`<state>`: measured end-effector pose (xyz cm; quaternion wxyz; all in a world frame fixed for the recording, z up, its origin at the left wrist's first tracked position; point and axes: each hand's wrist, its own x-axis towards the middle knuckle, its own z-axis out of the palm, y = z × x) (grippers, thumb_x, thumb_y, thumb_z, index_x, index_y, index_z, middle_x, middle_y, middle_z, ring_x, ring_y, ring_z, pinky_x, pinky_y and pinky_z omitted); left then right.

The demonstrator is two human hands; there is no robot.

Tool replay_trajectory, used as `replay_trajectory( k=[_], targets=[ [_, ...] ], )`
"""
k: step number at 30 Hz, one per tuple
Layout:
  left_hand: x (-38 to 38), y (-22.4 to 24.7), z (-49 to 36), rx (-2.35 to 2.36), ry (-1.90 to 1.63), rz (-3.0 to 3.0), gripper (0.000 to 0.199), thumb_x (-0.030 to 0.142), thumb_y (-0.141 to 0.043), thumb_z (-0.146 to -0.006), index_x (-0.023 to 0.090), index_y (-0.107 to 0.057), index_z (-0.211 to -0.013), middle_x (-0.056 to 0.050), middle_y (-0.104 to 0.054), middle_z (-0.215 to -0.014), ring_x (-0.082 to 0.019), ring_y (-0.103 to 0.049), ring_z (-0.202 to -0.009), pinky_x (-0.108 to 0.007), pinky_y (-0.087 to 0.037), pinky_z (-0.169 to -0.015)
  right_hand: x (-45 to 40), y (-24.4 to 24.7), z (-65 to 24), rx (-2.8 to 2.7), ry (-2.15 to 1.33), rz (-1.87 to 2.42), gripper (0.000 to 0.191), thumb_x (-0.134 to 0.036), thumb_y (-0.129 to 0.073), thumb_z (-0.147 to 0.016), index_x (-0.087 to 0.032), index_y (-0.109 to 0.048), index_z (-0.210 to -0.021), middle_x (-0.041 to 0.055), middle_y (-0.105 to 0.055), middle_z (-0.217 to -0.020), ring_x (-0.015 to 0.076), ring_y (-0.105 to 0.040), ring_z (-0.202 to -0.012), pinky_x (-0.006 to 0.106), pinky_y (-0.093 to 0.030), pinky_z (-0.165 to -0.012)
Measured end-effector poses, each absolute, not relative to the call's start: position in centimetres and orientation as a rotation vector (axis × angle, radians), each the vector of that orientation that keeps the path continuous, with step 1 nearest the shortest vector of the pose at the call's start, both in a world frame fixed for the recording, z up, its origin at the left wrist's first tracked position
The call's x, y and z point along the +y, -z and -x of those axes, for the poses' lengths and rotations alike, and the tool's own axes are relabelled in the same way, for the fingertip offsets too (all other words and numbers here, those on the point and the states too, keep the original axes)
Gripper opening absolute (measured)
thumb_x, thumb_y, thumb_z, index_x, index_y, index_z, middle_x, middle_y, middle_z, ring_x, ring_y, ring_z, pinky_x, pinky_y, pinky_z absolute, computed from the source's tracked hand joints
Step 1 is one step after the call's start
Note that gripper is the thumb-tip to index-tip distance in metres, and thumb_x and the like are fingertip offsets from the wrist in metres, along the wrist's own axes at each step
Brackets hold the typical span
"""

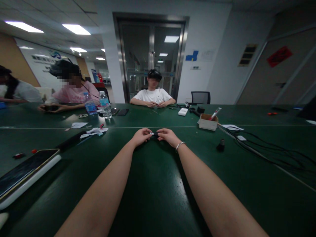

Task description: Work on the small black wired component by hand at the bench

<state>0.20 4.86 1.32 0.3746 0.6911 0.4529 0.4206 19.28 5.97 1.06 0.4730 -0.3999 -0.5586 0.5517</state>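
Observation:
My left hand (142, 136) and my right hand (169, 136) meet over the green table, each closed in a pinch. Between them is a small black stick with a silver end (155, 134), resembling a USB plug. The left fingertips grip the silver end, while those of the right hold the dark end. Fingers cover part of it, so its exact kind is unclear. On my right wrist sits a silver bracelet (180, 146). A short black cylindrical piece (221, 145) stands on the table to the right of my hands.
Left lie a phone on a white box (27, 174), crumpled paper (93, 132) and water bottles (105, 105). Right are a small open box (208, 122) holding a pen-like item and black cables (269, 141). A person (153, 95) sits opposite; others sit at left.

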Motion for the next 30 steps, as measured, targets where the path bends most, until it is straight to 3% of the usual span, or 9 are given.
replay_trajectory(
  k=[12, 21, 30],
  targets=[
    [4.7, -1.57, -0.27, 1.194, -1.077, -1.758, 0.028, 0.039, -0.065, -0.074, 0.017, -0.059, -0.09, -0.001, -0.058, -0.068, -0.012, -0.058, -0.062, -0.02, -0.042, -0.048, 5.94, -1.07, -19.27, -1.362, -1.357, 0.975, 0.014, -0.002, -0.063, -0.077, -0.011, -0.063, -0.087, 0.0017, -0.067, -0.067, 0.008, -0.064, -0.051, 0.016, -0.055, -0.052],
    [4.91, -1.4, -0.06, 1.161, -1.057, -1.767, 0.03, 0.031, -0.068, -0.069, 0.016, -0.061, -0.094, 0.001, -0.058, -0.063, -0.01, -0.054, -0.057, -0.02, -0.041, -0.049, 5.74, -1.28, -19.24, -1.335, -1.37, 0.975, 0.015, 0.001, -0.058, -0.079, -0.011, -0.062, -0.087, 0.0012, -0.066, -0.064, 0.008, -0.064, -0.05, 0.016, -0.054, -0.051],
    [5.06, -1.43, -0.26, 1.214, -1.038, -1.66, 0.036, 0.043, -0.068, -0.069, 0.012, -0.064, -0.086, -0.005, -0.064, -0.071, -0.012, -0.057, -0.063, -0.022, -0.041, -0.053, 5.64, -1.43, -19.22, -1.334, -1.374, 0.978, 0.015, 0.002, -0.057, -0.079, -0.01, -0.062, -0.087, 0.0015, -0.066, -0.066, 0.0079, -0.063, -0.05, 0.016, -0.054, -0.052]
  ],
)
